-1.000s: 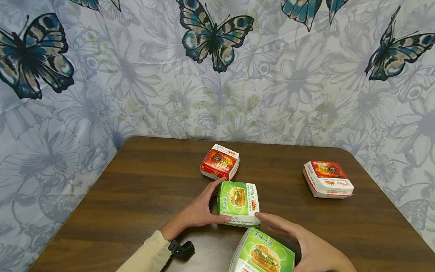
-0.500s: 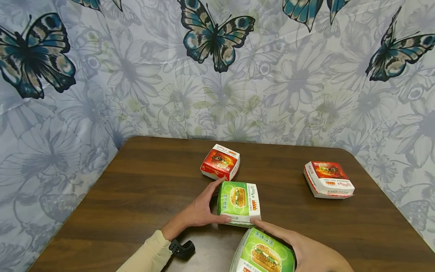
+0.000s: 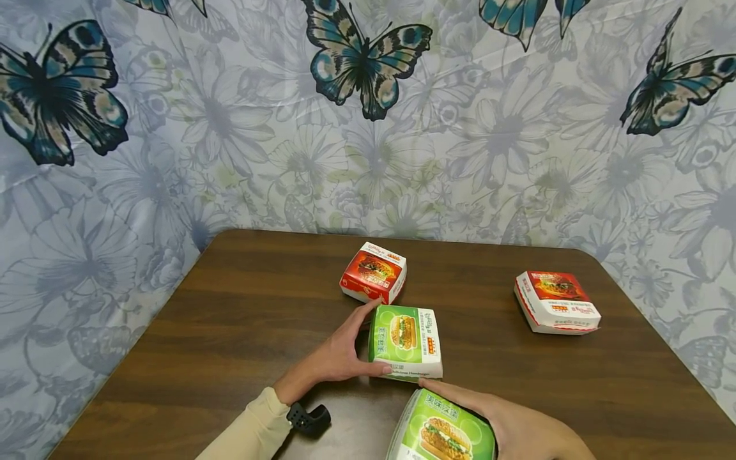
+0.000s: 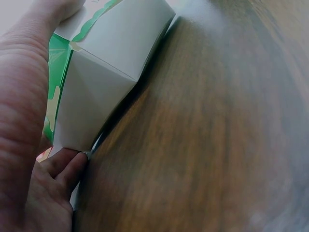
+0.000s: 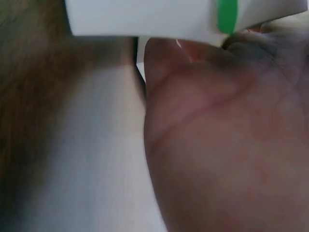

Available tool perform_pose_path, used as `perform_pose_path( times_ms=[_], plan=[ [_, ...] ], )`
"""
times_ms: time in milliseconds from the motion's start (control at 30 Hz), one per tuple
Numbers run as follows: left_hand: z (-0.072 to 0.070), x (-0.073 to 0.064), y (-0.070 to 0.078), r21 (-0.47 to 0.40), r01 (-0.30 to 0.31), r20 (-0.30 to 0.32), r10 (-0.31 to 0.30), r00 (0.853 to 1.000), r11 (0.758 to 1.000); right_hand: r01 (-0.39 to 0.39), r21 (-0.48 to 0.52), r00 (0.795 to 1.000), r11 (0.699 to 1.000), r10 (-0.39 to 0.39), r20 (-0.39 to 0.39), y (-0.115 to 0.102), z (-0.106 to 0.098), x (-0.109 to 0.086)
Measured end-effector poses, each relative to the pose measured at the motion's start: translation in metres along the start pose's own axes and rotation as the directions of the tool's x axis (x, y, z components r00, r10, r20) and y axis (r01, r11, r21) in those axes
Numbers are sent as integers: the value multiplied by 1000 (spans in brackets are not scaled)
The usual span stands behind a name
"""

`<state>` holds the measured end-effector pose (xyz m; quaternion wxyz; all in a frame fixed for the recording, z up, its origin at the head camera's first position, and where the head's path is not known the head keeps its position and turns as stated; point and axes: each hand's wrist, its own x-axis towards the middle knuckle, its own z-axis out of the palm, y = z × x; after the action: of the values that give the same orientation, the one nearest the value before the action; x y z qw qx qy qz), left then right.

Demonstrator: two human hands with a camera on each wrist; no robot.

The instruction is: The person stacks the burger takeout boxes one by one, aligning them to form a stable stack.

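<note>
Two green-and-white hamburger boxes are at the middle and front of the table in the head view. My left hand (image 3: 345,354) holds the farther green box (image 3: 402,335) at its left side, thumb at the front and fingers reaching behind. The left wrist view shows that box's white side (image 4: 104,92) close over the table, with fingertips at its bottom edge. Around the far right corner of the nearer green box (image 3: 445,428) my right hand (image 3: 512,418) is wrapped, index finger along its far edge. The frame's bottom edge cuts off this box; its white side (image 5: 145,17) crosses the right wrist view.
A red-and-white hamburger box (image 3: 374,273) stands just behind the farther green box, by my left fingertips. Another red-and-white box (image 3: 556,303) sits at the right of the brown wooden table (image 3: 230,306). Behind the table hangs a butterfly-patterned cloth (image 3: 374,172).
My right fingers have moved off the farther green box's right front corner to the nearer box's far edge. The nearer box has shifted slightly toward me. My left hand has stayed in place.
</note>
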<state>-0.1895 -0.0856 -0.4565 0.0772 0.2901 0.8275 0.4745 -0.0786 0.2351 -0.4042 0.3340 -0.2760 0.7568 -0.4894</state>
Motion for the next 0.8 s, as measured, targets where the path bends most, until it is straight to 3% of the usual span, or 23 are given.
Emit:
perform_pose_path(
  times_ms=[367, 667, 800],
  plan=[
    [0, 1, 2, -8, 8, 7, -8, 1000, 1000, -53, -2, 999, 999, 53, 1, -1, 3, 0],
    [0, 0, 2, -8, 9, 8, -9, 1000, 1000, -53, -60, 998, 997, 52, -21, -1, 2, 0],
    [0, 0, 2, -7, 4, 8, -4, 1000, 1000, -41, -11, 999, 999, 41, -10, 1, 1, 1]
  ],
)
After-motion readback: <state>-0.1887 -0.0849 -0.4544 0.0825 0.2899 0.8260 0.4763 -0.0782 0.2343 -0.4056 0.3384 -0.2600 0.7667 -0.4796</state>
